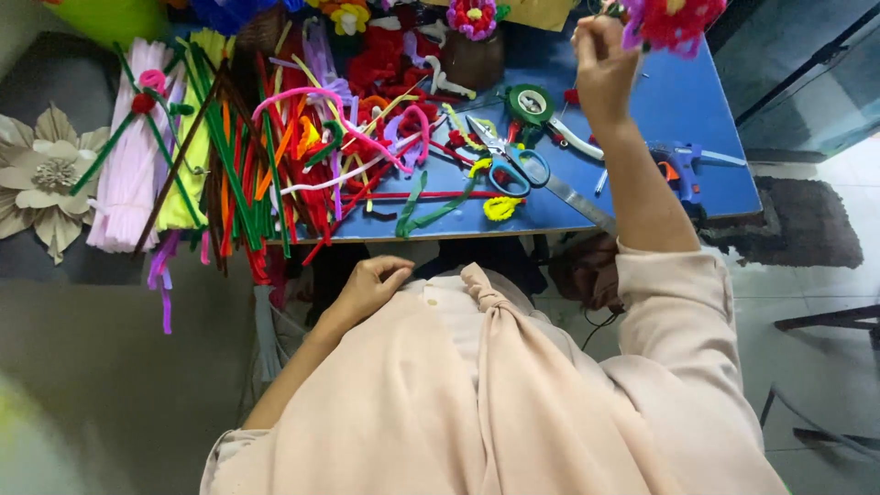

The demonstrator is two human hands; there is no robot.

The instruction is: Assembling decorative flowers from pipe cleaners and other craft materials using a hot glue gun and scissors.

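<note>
Closest to me, my left hand (371, 282) rests curled against the front of my beige top, fingers folded loosely inward with nothing in them, just below the near edge of the blue tabletop (706, 137).

Along that near edge lie green pipe-cleaner strips (423, 209) and a small yellow fuzzy curl (500, 208). Just beyond them sit blue-handled scissors (513, 163), blades pointing away to the left, with a roll of green floral tape (529, 103) a little farther back. To the right, near the tabletop's edge, lies a blue glue gun (680, 165). The whole left half of the tabletop is buried under a heap of pipe cleaners (266, 147) in pink, yellow, green, orange, red and white, some hanging over the edge.

My right arm stretches up across the tabletop, and my right hand (600, 69) is closed around the stem of a pipe-cleaner flower (674, 20) at the far right corner. The flower is fluffy, red and pinkish with a purple patch on its left side; its top is cut off by the frame. At the far edge stands a brown pot (475, 57) holding a pink-and-yellow flower.
</note>
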